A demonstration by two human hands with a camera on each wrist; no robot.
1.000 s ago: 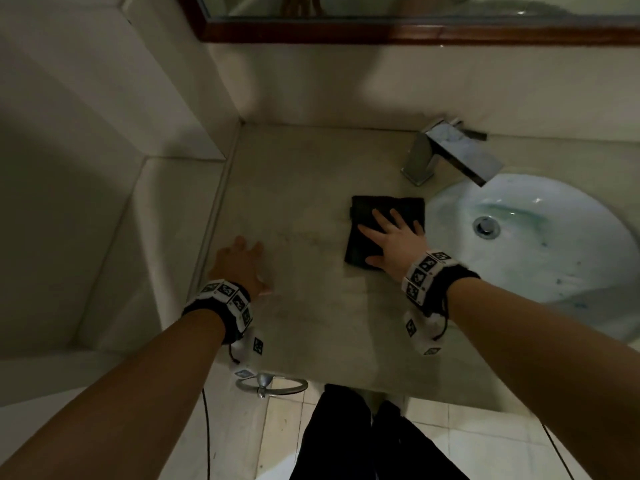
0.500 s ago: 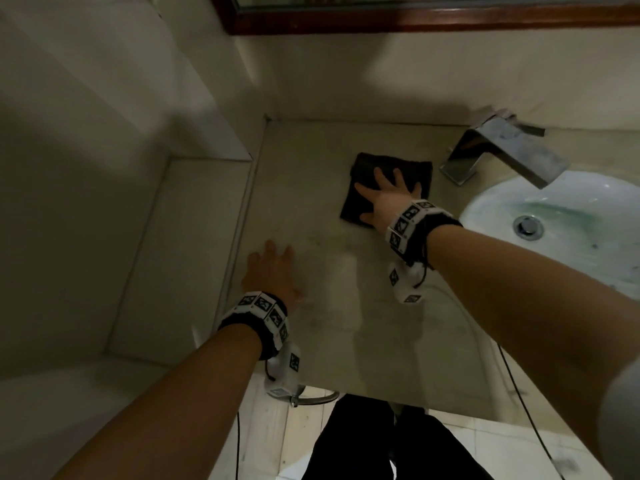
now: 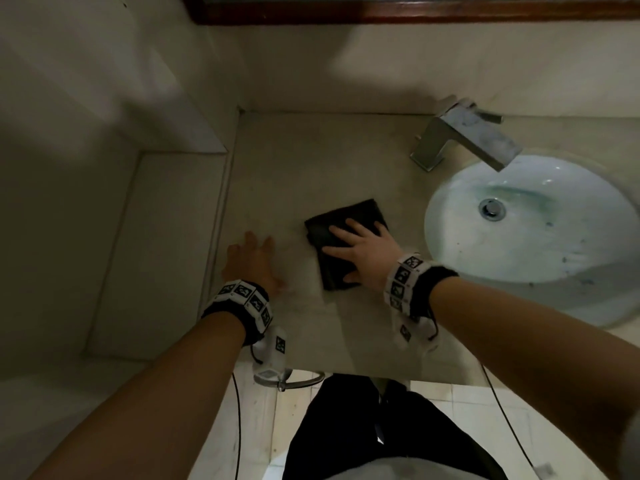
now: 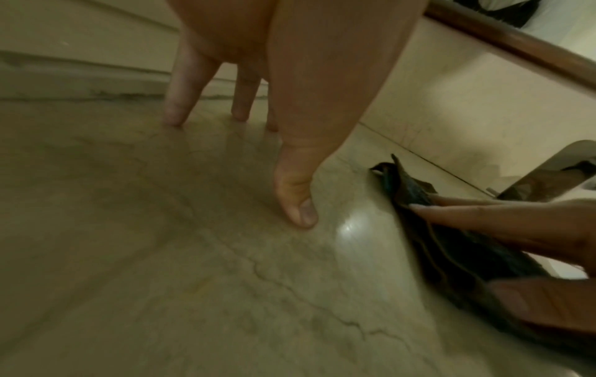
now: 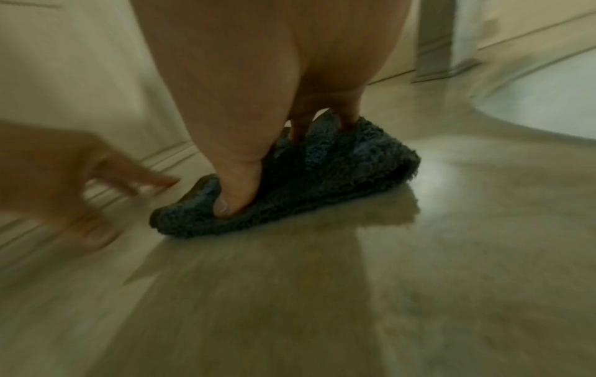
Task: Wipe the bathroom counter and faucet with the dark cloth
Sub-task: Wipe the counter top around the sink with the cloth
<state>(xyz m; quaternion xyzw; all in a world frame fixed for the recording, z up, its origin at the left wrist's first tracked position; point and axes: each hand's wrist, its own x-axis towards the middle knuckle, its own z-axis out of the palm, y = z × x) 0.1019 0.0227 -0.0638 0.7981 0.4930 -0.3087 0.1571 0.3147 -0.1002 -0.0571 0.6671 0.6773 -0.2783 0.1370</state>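
Your right hand (image 3: 369, 252) lay flat on the dark cloth (image 3: 341, 233), fingers straight and spread, pressing it down onto the counter (image 3: 311, 168). In the right wrist view the thumb (image 5: 235, 193) and fingertips dug into the fluffy pile without curling round it, so the hand was pressing, not gripping. The cloth, folded into a rough square, sat near the middle of the counter, between the left edge and the sink basin (image 3: 540, 237), closer to the front edge than to the back wall. Your left hand (image 3: 252, 263) rested on the bare counter by its left edge, just beside the cloth but apart from it; it was relaxed, fingers extended with tips on the stone, holding nothing. The faucet (image 3: 460, 136) stood at the back edge of the counter, its spout reaching over the basin, well apart from the cloth. The mirror frame (image 3: 415, 10) ran along the wall above.
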